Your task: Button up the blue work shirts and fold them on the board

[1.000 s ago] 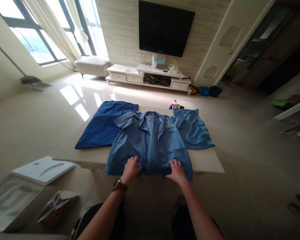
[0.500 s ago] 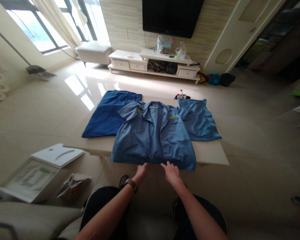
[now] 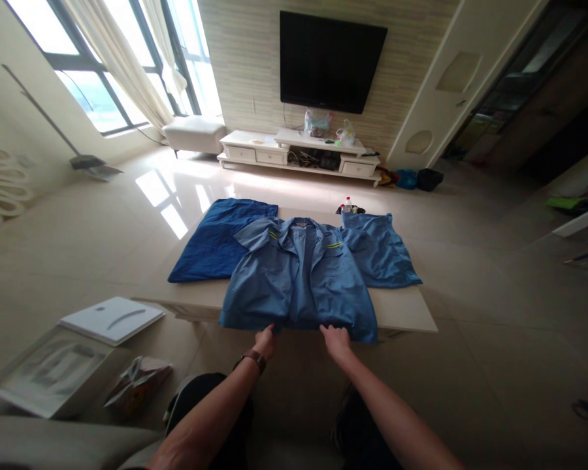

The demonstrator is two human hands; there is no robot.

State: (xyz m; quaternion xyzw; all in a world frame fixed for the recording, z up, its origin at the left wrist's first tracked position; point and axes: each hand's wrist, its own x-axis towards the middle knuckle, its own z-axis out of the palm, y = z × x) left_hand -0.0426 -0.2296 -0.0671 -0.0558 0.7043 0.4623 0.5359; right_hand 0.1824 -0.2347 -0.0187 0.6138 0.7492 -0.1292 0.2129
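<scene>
A blue-grey short-sleeved shirt (image 3: 264, 287) with yellow stripes on the chest lies spread, front up and unfastened, across a low table (image 3: 409, 310). Its hem hangs over the near edge. My left hand (image 3: 265, 341), a watch on its wrist, pinches the hem left of the opening. On the other side of the opening, my right hand (image 3: 336, 339) is closed on the hem too. Left of the shirt lies a folded darker blue garment (image 3: 210, 245), partly under the sleeve. A folded blue garment (image 3: 387, 254) lies at the right, beside the other sleeve.
A bottle with a red cap (image 3: 347, 204) stands at the table's far side. On the floor at left are a white box (image 3: 112, 316) and a shiny bag (image 3: 137, 385). Beyond the table stands a low white TV cabinet (image 3: 269, 155); a sofa (image 3: 53, 444) is at lower left.
Both hands have closed on the shirt's hem; before, their fingers were more outstretched at it. My view has tilted up, so the table sits lower in the picture.
</scene>
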